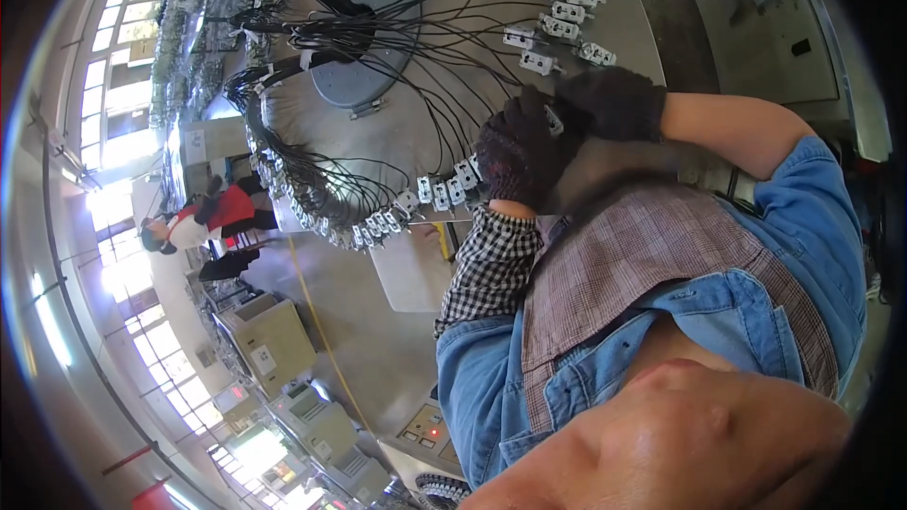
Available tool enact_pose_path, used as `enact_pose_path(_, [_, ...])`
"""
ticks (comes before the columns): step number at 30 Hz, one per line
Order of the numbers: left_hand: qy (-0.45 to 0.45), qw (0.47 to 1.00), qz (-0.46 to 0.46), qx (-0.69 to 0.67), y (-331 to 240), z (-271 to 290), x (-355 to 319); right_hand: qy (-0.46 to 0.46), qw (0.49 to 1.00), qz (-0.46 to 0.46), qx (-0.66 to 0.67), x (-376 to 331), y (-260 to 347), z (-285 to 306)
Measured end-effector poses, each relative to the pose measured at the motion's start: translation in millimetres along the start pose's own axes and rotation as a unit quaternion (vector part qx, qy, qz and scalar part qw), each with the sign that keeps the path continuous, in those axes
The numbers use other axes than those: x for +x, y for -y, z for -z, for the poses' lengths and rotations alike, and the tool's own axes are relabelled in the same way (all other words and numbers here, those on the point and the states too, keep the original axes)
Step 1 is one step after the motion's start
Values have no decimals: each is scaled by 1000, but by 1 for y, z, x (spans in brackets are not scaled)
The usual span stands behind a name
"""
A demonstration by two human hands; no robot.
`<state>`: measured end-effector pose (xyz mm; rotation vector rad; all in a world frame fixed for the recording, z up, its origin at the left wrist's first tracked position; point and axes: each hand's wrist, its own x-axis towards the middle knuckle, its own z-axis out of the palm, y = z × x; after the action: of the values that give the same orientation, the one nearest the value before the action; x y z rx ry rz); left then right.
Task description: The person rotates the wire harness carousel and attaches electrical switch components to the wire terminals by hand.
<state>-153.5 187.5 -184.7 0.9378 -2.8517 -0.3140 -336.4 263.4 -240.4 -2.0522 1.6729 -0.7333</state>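
Observation:
My left hand [518, 146], in a dark knitted glove with a checkered sleeve cover at the wrist, is closed around a small silvery metal fitting [555, 120] at the table's near edge. Against it sits my right hand [609, 106], also dark-gloved, its fingers curled in beside the same fitting; what they grip is hidden. Black cables [416, 33] fan across the table from a thick bundle. Several metal fittings [569, 11] on the cable ends lie beyond my hands, and more fittings [441, 191] line the edge to the left of my left hand.
A round grey plate [364, 38] lies on the grey table [614, 0] under the cable bundle. Cable coils with fittings [283, 179] hang along the left edge. Farther left are a person in red and white [227, 212] and beige machines [269, 345]. A cabinet [765, 19] stands right.

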Motion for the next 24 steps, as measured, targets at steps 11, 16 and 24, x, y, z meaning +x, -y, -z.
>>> enact_pose_path(11, [-34,993,-107,40,-1,1,-5,-154,951,12,-268,23,-3,11])
enact_pose_path(16, [-96,984,-78,128,8,-21,-7,-164,937,53,-305,43,-7,1])
enact_pose_path(24, [-169,980,-89,62,16,-20,-5,-134,876,209,-414,9,-15,14])
